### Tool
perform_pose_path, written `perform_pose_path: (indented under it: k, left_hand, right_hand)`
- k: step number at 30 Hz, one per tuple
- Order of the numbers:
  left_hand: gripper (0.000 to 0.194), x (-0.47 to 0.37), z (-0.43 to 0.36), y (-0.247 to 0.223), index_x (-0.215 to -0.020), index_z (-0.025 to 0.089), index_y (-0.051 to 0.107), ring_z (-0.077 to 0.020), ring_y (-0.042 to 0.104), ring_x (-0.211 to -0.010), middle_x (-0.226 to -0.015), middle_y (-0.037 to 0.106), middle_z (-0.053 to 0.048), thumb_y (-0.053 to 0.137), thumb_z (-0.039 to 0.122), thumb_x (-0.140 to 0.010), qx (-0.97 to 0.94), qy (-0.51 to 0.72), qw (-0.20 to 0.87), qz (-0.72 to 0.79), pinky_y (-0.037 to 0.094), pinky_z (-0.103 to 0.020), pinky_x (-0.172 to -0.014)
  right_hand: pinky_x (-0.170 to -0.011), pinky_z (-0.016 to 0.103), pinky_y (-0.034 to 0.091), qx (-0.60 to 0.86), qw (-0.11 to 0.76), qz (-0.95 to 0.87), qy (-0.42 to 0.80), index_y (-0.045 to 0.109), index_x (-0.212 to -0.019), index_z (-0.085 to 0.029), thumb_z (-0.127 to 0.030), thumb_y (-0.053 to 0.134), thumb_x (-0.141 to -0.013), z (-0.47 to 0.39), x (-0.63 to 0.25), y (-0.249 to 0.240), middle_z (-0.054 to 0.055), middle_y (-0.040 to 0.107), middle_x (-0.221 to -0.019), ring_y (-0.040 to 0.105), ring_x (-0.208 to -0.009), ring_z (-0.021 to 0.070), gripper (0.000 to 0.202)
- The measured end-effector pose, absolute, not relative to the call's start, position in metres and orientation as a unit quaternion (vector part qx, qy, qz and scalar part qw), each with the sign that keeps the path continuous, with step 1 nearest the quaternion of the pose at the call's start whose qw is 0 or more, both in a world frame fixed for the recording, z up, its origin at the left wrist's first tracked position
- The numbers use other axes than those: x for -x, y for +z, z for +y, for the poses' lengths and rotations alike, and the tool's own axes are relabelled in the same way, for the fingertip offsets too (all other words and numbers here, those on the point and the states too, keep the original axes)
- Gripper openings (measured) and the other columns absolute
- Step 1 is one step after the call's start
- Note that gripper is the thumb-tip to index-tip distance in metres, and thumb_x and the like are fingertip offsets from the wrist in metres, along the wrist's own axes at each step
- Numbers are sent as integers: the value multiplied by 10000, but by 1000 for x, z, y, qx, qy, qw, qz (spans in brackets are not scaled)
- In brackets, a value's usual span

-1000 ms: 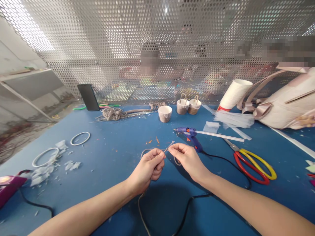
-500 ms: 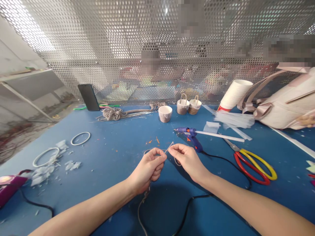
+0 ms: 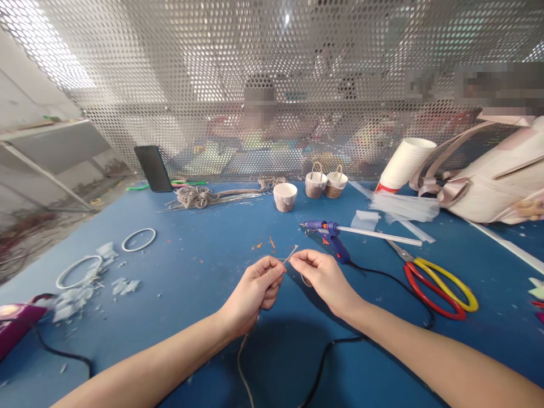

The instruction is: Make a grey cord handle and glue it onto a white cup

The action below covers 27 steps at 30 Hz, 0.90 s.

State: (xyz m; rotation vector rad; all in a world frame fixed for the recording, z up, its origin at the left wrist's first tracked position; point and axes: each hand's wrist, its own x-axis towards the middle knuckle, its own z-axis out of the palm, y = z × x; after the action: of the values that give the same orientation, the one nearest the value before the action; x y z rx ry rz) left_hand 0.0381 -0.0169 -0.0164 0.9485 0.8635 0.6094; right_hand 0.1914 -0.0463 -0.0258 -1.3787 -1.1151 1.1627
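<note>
Thin beige twine (image 3: 242, 362) runs up from the lower middle of the view into my left hand (image 3: 257, 289), which pinches it between thumb and forefinger. Close beside it, my right hand (image 3: 325, 279) pinches the twine too, with its fingertips almost touching the left ones. A short frayed end sticks up between the hands, and a small loop hangs under the right fingers. Just beyond the right hand lies a blue hot glue gun (image 3: 326, 232) with a clear glue stick in its back. Part of the twine is hidden inside the closed fingers.
Scissors (image 3: 442, 286) with red and yellow handles lie right. Small cups (image 3: 285, 198), two with twine handles, stand ahead near a twine bundle (image 3: 193, 197) and a phone (image 3: 153, 168). White rings (image 3: 139, 239) and scraps lie left. Stacked paper cups (image 3: 406, 164) and a bag (image 3: 501, 170) sit back right.
Both hands stay nearly in place. My left hand has shifted very slightly, and the loop of twine behind the fingers looks smaller and flatter.
</note>
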Motion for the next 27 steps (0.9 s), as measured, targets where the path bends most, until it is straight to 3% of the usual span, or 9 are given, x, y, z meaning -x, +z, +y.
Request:
perform_pose_path:
  k: [8, 15, 19, 27]
  left_hand:
    - [230, -36, -15, -11, -833, 199, 488, -35, 153, -376, -451, 255, 127, 620, 379, -780, -466, 300, 721, 416, 115, -166, -363]
    - [282, -37, -14, -7, -743, 155, 532, -38, 280, -445, -543, 355, 81, 635, 416, -760, -502, 316, 694, 408, 225, -168, -420]
    - [305, -38, -16, -4, -683, 153, 511, -38, 255, -442, -546, 319, 81, 632, 425, -748, -499, 317, 688, 422, 191, -172, -405]
    - [135, -41, -18, 0, -814, 163, 537, -40, 230, -388, -482, 321, 102, 556, 236, -702, -503, 338, 665, 436, 177, -165, -369]
  right_hand:
    - [-474, 240, 272, 567, 483, -456, 488, 641, -759, -163, -388, 600, -767, -50, -189, -24, -42, 476, -566, 370, -508, 92, 229]
    - [-461, 238, 262, 568, 479, -451, 494, 639, -759, -168, -377, 605, -767, -54, -186, -17, -48, 470, -555, 359, -495, 89, 211]
    - [-454, 238, 258, 568, 476, -450, 498, 640, -755, -172, -384, 607, -766, -54, -185, -15, -46, 475, -556, 358, -493, 89, 215]
    - [-463, 236, 257, 562, 476, -458, 497, 632, -735, -164, -380, 609, -761, -54, -184, -16, -48, 469, -560, 344, -501, 85, 218]
